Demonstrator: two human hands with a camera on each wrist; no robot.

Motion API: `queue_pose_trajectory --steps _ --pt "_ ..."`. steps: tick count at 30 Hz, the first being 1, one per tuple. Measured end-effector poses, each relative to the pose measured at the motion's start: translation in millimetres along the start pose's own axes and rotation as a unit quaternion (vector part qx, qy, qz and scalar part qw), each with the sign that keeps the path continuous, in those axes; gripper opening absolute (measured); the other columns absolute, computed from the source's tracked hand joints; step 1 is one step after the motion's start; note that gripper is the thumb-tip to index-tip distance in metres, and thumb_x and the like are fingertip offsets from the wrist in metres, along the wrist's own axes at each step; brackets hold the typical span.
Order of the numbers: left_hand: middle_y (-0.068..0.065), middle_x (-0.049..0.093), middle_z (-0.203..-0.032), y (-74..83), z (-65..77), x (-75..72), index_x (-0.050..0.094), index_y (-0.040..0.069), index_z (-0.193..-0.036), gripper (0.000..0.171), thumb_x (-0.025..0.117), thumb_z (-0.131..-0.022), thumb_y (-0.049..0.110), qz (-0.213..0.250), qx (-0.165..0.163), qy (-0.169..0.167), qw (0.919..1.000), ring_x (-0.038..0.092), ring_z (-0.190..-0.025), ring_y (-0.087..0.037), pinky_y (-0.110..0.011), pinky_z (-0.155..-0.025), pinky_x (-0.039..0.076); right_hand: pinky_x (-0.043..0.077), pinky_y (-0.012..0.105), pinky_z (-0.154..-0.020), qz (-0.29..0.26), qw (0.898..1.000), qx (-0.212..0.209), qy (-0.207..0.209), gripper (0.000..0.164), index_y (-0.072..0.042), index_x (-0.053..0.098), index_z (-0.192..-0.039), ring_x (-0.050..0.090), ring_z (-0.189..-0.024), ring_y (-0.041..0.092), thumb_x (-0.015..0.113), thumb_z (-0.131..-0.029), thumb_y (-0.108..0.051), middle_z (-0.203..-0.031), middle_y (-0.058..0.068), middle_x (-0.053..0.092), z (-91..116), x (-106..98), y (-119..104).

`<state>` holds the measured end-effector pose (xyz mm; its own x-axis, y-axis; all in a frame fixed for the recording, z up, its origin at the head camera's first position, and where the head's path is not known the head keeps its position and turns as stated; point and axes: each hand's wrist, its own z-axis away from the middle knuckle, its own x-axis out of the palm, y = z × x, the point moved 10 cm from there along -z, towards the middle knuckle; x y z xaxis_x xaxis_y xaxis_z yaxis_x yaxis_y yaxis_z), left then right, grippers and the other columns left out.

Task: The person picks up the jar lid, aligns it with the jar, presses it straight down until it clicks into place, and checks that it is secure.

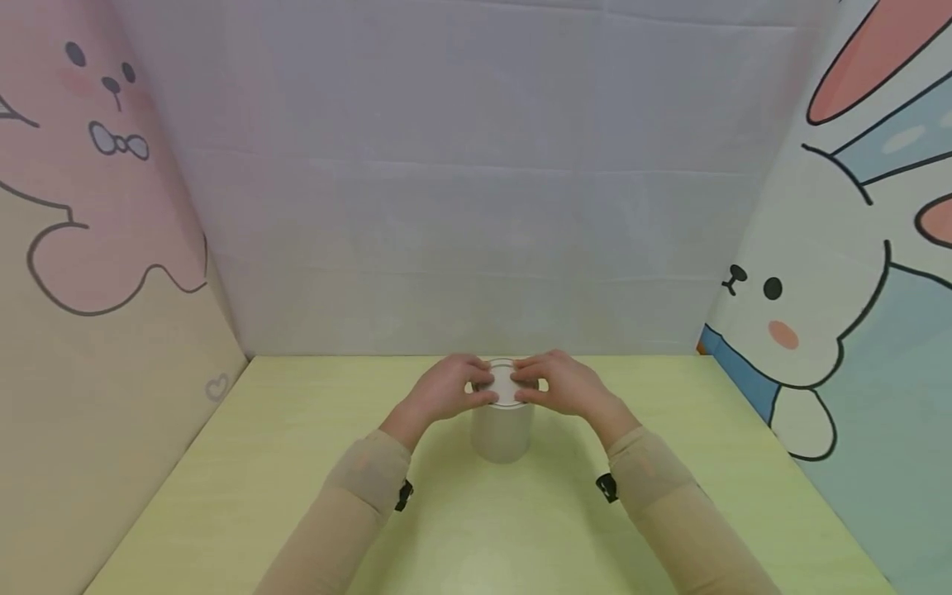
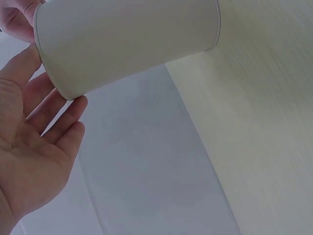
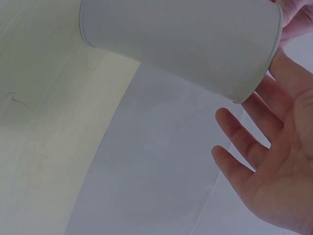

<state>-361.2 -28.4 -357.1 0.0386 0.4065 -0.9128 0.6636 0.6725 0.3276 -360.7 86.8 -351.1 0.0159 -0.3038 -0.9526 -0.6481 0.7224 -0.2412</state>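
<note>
A white cylindrical canister [image 1: 502, 436] stands upright on the table, its round top [image 1: 504, 385] showing a dark line around the edge. Both hands are at its upper end, facing each other. My left hand [image 1: 449, 388] holds the top rim from the left, thumb at the near edge and fingers farther back. From the right, my right hand [image 1: 563, 385] grips the same rim in a matching way. In the right wrist view, two of the right hand's fingers [image 3: 239, 139] stretch out away from the canister [image 3: 186, 44]. The canister's far side is hidden.
The pale yellow-green table [image 1: 312, 430] reaches back to a white cloth wall [image 1: 461, 207]. On the left stands a panel with a pink cartoon animal [image 1: 111, 231], on the right one with a cartoon rabbit [image 1: 811, 273]. Dark straps [image 1: 606, 487] show near the sleeves.
</note>
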Motion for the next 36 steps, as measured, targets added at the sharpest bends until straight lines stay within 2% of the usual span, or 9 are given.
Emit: queue_pose_trajectory --steps 9,16,21,25,32,36 --pt "-0.011 0.065 -0.126 3.5 -0.7 -3.0 0.074 0.006 -0.116 0.035 0.073 -0.092 0.032 -0.008 -0.013 -0.003 0.9999 0.061 -0.113 -0.028 -0.042 -0.096 0.049 0.049 0.048 -0.091 -0.008 1.0 -0.003 0.001 0.037 -0.011 0.072 -0.122 0.058 -0.111 0.033 0.072 -0.092 -0.033 -0.134 0.005 0.062 -0.4 -3.2 0.0" --pt "-0.009 0.066 -0.127 0.7 -2.1 -2.9 0.074 0.007 -0.117 0.038 0.073 -0.091 0.035 -0.02 -0.025 -0.01 0.9994 0.06 -0.116 -0.027 -0.042 -0.099 0.047 0.047 0.038 -0.077 -0.021 1.0 0.005 0.002 0.037 -0.013 0.071 -0.124 0.054 -0.092 0.022 0.071 -0.092 -0.033 -0.136 0.002 0.061 0.8 0.1 3.6" --pt "-0.008 0.066 -0.123 -2.8 -3.6 -2.1 0.075 0.006 -0.114 0.037 0.076 -0.089 0.033 0.007 -0.041 -0.013 0.999 0.061 -0.109 -0.026 -0.041 -0.096 0.049 0.046 0.038 -0.075 -0.032 0.999 0.011 0.004 0.038 -0.013 0.071 -0.123 0.052 -0.088 0.021 0.073 -0.091 -0.033 -0.134 0.003 0.062 1.6 -0.1 4.4" --pt "-0.009 0.066 -0.119 -3.1 -5.4 -1.6 0.077 0.005 -0.11 0.034 0.078 -0.087 0.03 0.029 -0.042 -0.013 0.9986 0.062 -0.105 -0.025 -0.04 -0.093 0.05 0.048 0.041 -0.079 -0.031 0.999 0.012 0.012 0.037 -0.012 0.072 -0.121 0.055 -0.093 0.024 0.075 -0.09 -0.033 -0.133 0.003 0.063 2.0 -1.6 4.6" --pt "-0.009 0.068 -0.114 1.6 -8.1 -3.2 0.078 0.004 -0.104 0.029 0.079 -0.087 0.028 0.007 -0.026 -0.016 0.9995 0.062 -0.106 -0.025 -0.04 -0.092 0.05 0.048 0.045 -0.09 -0.005 1.0 0.012 0.01 0.039 -0.013 0.073 -0.121 0.057 -0.105 0.029 0.076 -0.088 -0.034 -0.133 0.002 0.063 -0.6 -3.7 1.1" --pt "-0.01 0.068 -0.117 0.1 -6.5 -1.5 0.077 0.004 -0.108 0.033 0.078 -0.087 0.029 0.007 -0.033 -0.015 0.9993 0.062 -0.107 -0.026 -0.041 -0.093 0.05 0.043 0.052 -0.101 -0.005 1.0 0.002 0.004 0.04 -0.011 0.071 -0.124 0.057 -0.113 0.033 0.073 -0.09 -0.033 -0.134 0.005 0.062 -0.3 -1.0 0.4"
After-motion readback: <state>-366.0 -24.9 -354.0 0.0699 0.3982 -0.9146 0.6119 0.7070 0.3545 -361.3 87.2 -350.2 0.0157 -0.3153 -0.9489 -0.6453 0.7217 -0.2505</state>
